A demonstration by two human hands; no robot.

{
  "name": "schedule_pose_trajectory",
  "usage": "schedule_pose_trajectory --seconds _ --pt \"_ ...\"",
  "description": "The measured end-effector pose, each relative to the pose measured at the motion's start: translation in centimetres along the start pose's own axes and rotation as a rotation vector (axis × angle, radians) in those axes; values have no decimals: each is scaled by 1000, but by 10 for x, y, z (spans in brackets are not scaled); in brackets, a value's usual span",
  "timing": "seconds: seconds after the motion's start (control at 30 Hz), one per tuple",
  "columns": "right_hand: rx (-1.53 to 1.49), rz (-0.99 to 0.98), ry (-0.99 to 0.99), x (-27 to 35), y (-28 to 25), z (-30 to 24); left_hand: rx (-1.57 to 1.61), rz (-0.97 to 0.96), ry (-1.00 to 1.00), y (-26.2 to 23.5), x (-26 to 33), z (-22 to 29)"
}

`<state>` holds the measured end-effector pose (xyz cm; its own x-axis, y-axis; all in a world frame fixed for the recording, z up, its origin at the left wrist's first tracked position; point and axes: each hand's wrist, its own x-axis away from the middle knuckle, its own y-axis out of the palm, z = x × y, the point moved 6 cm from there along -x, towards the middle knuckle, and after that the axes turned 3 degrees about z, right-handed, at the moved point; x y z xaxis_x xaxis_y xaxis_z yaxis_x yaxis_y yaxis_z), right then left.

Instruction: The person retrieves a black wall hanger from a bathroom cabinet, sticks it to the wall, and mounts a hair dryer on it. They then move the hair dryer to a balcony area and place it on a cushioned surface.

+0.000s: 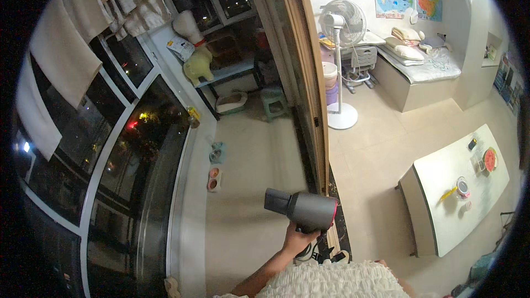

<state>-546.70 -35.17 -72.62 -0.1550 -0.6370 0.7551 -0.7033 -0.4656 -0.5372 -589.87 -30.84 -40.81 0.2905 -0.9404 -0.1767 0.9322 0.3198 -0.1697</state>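
My left hand is closed around the handle of a dark grey hair dryer. The dryer lies roughly level, its flat black nozzle pointing left and its pink-rimmed back end facing right. Below the hand, a dark cord and some black items show beside my white ruffled top; I cannot make out what they are. Only a little skin of my right arm shows at the lower edge, and the right hand is hidden behind the top.
A wood-framed sliding door stands just ahead. Left of it is a balcony with hanging laundry, pet bowls and a green stool. To the right are a white fan and a low table with watermelon.
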Motion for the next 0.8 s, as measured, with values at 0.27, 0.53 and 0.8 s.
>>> schedule_pose_trajectory --seconds 0.27,0.53,0.8 --pt "-233 24 -131 10 -34 -11 188 38 -86 34 -6 18" --pt "-224 -46 -142 22 -41 -69 -60 151 -19 7 0 37" --pt "-473 -424 -515 144 -62 -274 -130 279 12 -28 2 49"
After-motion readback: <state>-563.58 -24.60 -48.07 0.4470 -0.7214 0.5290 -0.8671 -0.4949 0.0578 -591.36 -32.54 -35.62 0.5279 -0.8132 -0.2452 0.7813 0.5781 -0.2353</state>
